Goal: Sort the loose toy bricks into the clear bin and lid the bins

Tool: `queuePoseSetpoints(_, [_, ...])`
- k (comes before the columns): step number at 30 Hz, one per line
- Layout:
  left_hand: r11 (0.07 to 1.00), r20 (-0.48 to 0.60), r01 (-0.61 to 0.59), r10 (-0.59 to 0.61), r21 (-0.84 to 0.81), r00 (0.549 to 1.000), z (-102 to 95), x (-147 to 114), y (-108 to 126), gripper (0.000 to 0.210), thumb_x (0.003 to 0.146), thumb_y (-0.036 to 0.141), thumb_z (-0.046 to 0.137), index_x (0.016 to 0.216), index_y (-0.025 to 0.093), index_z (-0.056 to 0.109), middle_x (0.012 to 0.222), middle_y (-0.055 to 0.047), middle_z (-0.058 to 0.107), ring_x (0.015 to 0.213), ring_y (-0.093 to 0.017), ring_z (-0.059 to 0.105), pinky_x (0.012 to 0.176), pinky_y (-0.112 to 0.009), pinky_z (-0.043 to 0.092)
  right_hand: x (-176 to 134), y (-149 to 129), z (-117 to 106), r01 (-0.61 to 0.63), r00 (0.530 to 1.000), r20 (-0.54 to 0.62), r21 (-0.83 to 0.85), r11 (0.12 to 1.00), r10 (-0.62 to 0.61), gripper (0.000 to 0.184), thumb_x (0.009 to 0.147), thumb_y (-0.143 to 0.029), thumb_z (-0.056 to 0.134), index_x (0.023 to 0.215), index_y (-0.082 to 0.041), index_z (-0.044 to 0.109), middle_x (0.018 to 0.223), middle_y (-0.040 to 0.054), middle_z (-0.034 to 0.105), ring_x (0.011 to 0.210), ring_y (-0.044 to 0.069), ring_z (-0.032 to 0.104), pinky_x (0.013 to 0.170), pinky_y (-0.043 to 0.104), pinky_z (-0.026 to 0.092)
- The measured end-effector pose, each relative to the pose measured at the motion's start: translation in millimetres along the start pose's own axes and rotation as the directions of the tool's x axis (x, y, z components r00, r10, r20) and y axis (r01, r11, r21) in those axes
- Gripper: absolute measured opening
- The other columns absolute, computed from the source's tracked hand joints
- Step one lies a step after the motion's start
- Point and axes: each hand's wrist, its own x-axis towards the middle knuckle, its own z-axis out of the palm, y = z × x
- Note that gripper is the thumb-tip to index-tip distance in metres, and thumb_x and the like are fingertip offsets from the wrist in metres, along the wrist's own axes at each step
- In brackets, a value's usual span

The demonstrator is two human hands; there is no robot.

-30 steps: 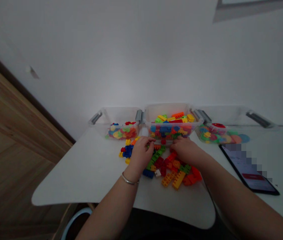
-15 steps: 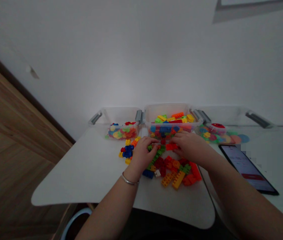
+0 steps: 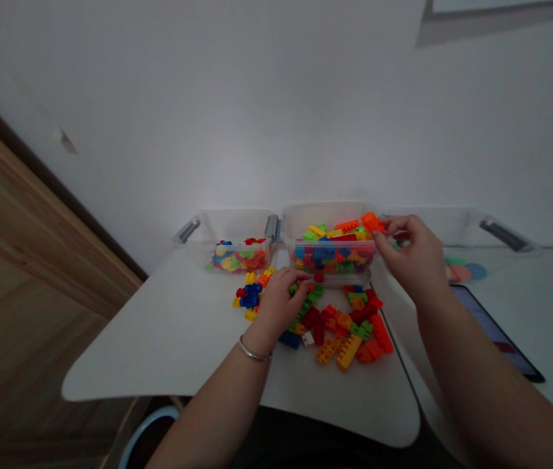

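Note:
Between the thumb and fingers of my right hand point(image 3: 410, 254) is an orange toy brick point(image 3: 372, 222), raised at the right end of the middle clear box point(image 3: 329, 212). That box holds many coloured bricks. My left hand point(image 3: 282, 298) rests on the left part of the brick pile, thumb apart from its curved fingers, over green bricks point(image 3: 311, 301); its far fingertips are partly hidden. Blue and yellow pieces point(image 3: 251, 296) lie left of it. Red bricks point(image 3: 312, 318), an orange-yellow brick point(image 3: 349, 352) and several others lie loose to its right.
Left of the middle box stands a clear box point(image 3: 198, 244) of small coloured pieces. A third clear box point(image 3: 456, 218) is at the right, partly behind my right hand. A phone or tablet point(image 3: 494, 332) lies under my right forearm. The white table point(image 3: 159, 339) meets a wall.
My right hand has lifted from the pile, moving up and right to the middle box's right end with an orange brick in its fingers. My left hand has stayed in place.

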Motion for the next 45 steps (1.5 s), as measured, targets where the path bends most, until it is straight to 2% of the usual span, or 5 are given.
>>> queuePoseSetpoints(19, [1.000,0.000,0.000,0.000,0.020,1.000,0.0,1,0,0.014,0.088,0.016,0.054,0.091,0.019,0.068,0.091,-0.005,0.068,0.092,-0.020,0.062,0.086,-0.036,0.050,-4,32,15,0.008,1.000,0.006,-0.337,0.942,-0.007,0.033,0.088,-0.035,0.050,0.106,-0.023,0.075,0.108,0.0103,0.071,0.103,0.030,0.057,0.091,0.049,0.040])
queuePoseSetpoints(33, [0.999,0.004,0.023,-0.023,0.043,1.000,-1.6,1,1,0.014,0.087,0.015,0.055,0.090,0.019,0.069,0.091,-0.005,0.069,0.092,-0.020,0.063,0.087,-0.036,0.050,2,-25,-23,0.248,0.966,0.080,-0.007,0.969,-0.246,0.020,0.086,-0.027,0.057,0.100,-0.022,0.069,0.090,0.0062,0.069,0.073,0.019,0.061,0.066,0.034,0.049])
queuePoseSetpoints(36, [0.997,-0.001,0.042,-0.042,0.059,0.999,-2.0,1,1,0.016,0.087,0.014,0.053,0.089,0.019,0.069,0.091,-0.005,0.070,0.093,-0.020,0.063,0.088,-0.036,0.050,-1,-36,-22,0.327,0.856,0.388,0.107,0.939,-0.342,0.017,0.086,-0.027,0.058,0.096,-0.023,0.071,0.090,0.0055,0.070,0.079,0.019,0.063,0.071,0.034,0.051])
queuePoseSetpoints(40, [0.993,-0.005,0.076,-0.076,0.095,0.997,-2.0,1,0,0.016,0.087,0.014,0.053,0.088,0.019,0.069,0.090,-0.005,0.070,0.092,-0.021,0.064,0.087,-0.037,0.051,-9,-38,-12,0.346,0.568,0.757,0.137,0.928,-0.324,0.019,0.083,-0.025,0.060,0.097,-0.026,0.074,0.103,0.0047,0.071,0.096,0.021,0.065,0.085,0.036,0.050])
queuePoseSetpoints(45, [0.989,-0.007,0.100,-0.100,0.107,0.995,-1.4,2,-1,0.016,0.087,0.016,0.053,0.087,0.019,0.069,0.090,-0.006,0.071,0.092,-0.021,0.065,0.087,-0.037,0.051,-24,-33,-1,0.351,0.337,0.935,-0.018,0.936,-0.108,0.025,0.073,-0.021,0.065,0.097,-0.025,0.074,0.098,0.0053,0.073,0.087,0.024,0.067,0.075,0.035,0.051])
